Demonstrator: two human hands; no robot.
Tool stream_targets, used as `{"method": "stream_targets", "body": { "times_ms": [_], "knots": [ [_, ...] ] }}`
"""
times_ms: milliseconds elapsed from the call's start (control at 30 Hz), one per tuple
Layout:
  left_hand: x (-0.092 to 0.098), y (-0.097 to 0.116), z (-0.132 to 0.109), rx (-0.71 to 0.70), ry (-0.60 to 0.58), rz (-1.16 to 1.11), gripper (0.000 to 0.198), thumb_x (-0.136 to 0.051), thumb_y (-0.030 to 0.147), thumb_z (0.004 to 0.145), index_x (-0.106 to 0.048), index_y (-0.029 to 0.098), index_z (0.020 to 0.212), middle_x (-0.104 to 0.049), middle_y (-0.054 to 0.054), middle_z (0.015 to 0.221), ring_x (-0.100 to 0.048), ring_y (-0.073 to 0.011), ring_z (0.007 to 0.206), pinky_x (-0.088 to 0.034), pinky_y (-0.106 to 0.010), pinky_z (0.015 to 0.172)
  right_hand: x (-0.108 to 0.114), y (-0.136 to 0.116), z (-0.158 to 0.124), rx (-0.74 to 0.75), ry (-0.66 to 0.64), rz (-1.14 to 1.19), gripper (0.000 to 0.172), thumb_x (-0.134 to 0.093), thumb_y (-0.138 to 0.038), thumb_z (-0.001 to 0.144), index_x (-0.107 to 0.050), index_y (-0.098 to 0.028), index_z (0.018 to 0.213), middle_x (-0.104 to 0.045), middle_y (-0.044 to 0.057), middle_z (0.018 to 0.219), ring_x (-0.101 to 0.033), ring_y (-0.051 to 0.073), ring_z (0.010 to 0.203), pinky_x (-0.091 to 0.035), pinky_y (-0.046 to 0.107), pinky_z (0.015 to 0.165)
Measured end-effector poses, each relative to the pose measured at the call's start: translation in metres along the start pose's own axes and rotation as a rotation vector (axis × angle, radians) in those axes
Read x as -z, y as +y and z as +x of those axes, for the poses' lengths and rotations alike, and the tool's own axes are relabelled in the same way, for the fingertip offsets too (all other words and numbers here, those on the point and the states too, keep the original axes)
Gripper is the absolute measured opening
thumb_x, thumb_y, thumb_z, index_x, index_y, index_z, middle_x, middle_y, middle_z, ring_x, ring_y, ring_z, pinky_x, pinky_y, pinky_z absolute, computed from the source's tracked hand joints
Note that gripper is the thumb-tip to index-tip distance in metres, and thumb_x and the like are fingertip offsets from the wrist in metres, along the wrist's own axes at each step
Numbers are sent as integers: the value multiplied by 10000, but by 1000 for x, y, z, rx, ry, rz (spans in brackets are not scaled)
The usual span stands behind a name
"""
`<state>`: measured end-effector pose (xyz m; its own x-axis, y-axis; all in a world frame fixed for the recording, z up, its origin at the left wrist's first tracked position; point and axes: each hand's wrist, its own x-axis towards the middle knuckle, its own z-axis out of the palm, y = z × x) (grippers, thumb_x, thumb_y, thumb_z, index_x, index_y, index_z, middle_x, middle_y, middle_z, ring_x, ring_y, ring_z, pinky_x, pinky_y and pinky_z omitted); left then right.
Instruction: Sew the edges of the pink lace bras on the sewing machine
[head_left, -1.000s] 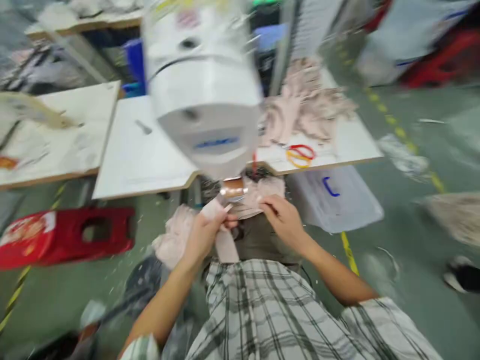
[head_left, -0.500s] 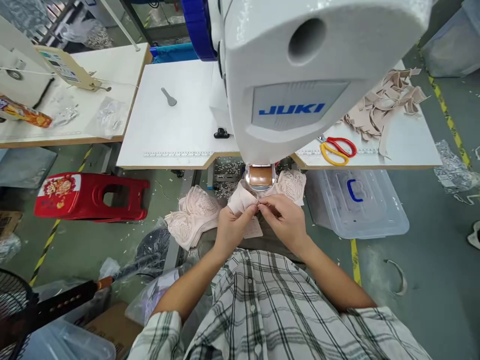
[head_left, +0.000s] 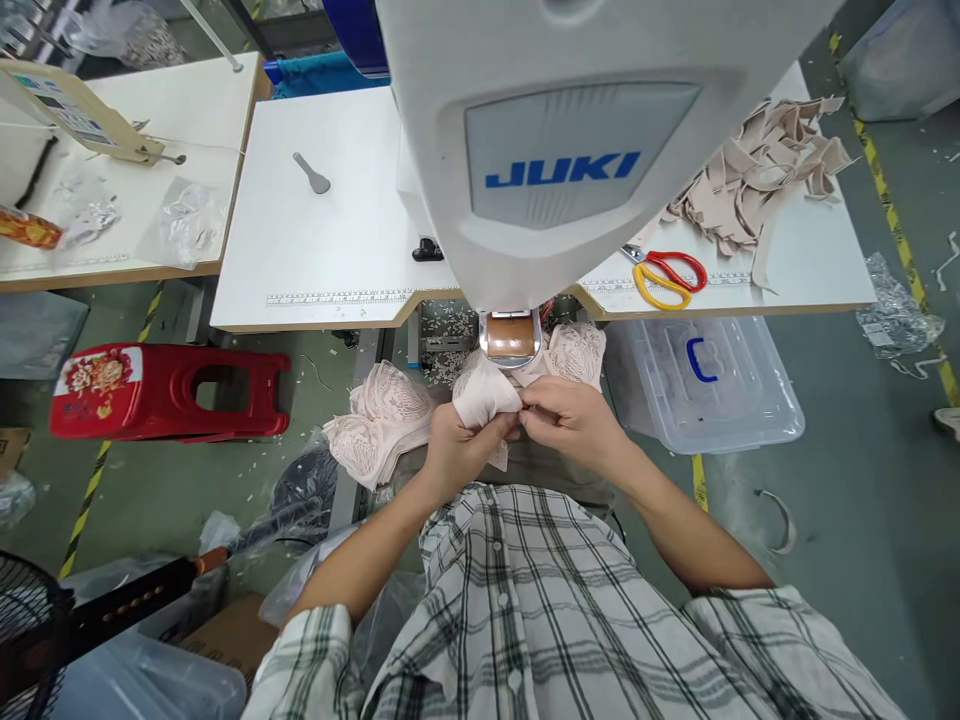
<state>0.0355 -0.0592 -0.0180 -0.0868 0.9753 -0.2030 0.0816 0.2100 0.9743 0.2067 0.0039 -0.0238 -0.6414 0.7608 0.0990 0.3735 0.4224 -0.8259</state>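
My left hand [head_left: 466,445] is closed on the edge of a pale pink bra [head_left: 486,393], just below the sewing machine's head [head_left: 555,180]. Thumb and fingers of my right hand [head_left: 570,420] pinch the same piece from the other side, and the fingertips of both hands nearly meet. One lace cup [head_left: 577,352] of pale pink shows behind my right hand. Beside my left wrist, more pale pink lace bras [head_left: 382,420] lie bunched together. The machine's brown-windowed front plate [head_left: 511,337] hangs over the held fabric; the needle is hidden.
Red-and-yellow scissors [head_left: 664,278] and a heap of beige fabric strips [head_left: 757,185] lie on the white table [head_left: 322,245]. A grey flat tool [head_left: 312,174] rests at left. Below stand a red stool [head_left: 169,392], a lidded clear box [head_left: 712,385] and a fan [head_left: 34,640].
My view has shifted a little, so the machine looks nearer and higher. Both hands still pinch the bra, and its edge is now folded over more broadly at my left fingers.
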Motion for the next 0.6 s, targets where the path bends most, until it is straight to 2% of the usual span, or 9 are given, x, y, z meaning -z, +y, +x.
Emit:
{"method": "stream_targets", "body": {
  "times_ms": [100,267,400,500,600],
  "knots": [
    [-1,0,2,18,-24,17,221,-667,352,800,-697,149,718,-690,-29,642,-642,-168,605,-537,-265,594,-2,2,-1,-17,-11,22,197,-500,-233,853,-582,-194,678,-550,3,663,-526,130,652,-370,247,609],
    [-1,-6,4,-38,-26,98,184,-646,334,830,-696,157,828,-697,-27,779,-624,-162,735,-513,-255,709,-3,2,0,-95,13,38,174,-533,-246,830,-584,-187,674,-536,-7,642,-504,123,629,-357,252,603],
    [2,-7,5,-73,-16,189,220,-610,353,861,-651,169,748,-641,-23,716,-564,-164,709,-482,-269,704,2,2,0,-193,-28,132,141,-571,-271,816,-648,-190,731,-609,-6,682,-517,124,631,-378,259,619],
    [8,-3,9,-59,-102,250,277,-548,372,893,-588,175,703,-592,-14,678,-512,-152,669,-445,-269,671,9,6,-1,-304,-46,206,157,-592,-314,826,-694,-195,844,-669,2,767,-546,133,658,-407,270,643],
    [13,3,15,-16,-186,251,276,-528,387,895,-567,175,722,-572,-4,686,-502,-149,670,-424,-263,662,14,7,-2,-293,-11,235,135,-585,-299,839,-664,-198,880,-686,17,852,-600,155,766,-433,282,701]
  ]
}}
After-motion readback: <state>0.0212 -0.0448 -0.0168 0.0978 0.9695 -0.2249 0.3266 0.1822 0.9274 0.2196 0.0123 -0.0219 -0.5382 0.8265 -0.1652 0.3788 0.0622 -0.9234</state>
